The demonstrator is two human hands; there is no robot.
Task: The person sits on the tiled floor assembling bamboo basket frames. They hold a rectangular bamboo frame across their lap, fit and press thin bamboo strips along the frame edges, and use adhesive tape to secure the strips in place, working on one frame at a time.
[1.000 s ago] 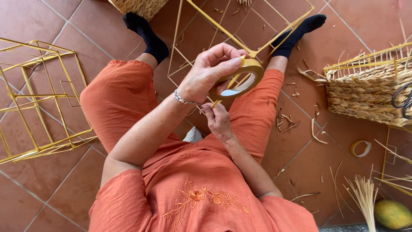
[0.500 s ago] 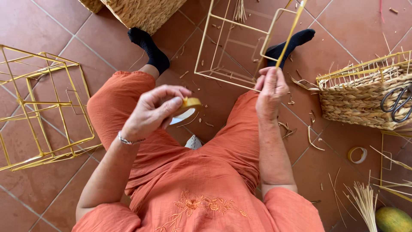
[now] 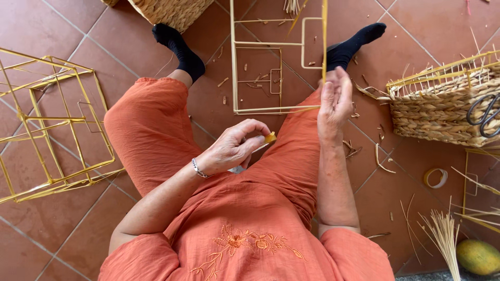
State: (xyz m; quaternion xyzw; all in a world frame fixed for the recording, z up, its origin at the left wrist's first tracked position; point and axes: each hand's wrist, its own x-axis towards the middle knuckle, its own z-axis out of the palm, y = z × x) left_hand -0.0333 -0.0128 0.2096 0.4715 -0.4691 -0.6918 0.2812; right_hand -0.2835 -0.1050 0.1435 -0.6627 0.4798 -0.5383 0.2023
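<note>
I sit on a tiled floor in orange clothes with my legs spread. My left hand (image 3: 233,147) rests on my lap and pinches a small yellow piece of tape (image 3: 270,138) between thumb and fingers. My right hand (image 3: 334,100) is raised over my right knee and grips a thin yellow rod (image 3: 324,36) that rises upright. That rod belongs to a yellow wire frame (image 3: 260,67) lying on the floor between my feet. The tape roll seen earlier is out of sight.
A second yellow wire frame (image 3: 52,125) stands at the left. A woven basket (image 3: 437,104) with scissors (image 3: 487,114) sits at the right, another basket (image 3: 172,10) at the top. A tape ring (image 3: 435,178), straw bundle (image 3: 442,234) and a green-yellow fruit (image 3: 478,256) lie lower right.
My left hand came down from the frame to my lap; the tape roll it held is gone, only a small piece shows. My right hand rose and took the rod.
</note>
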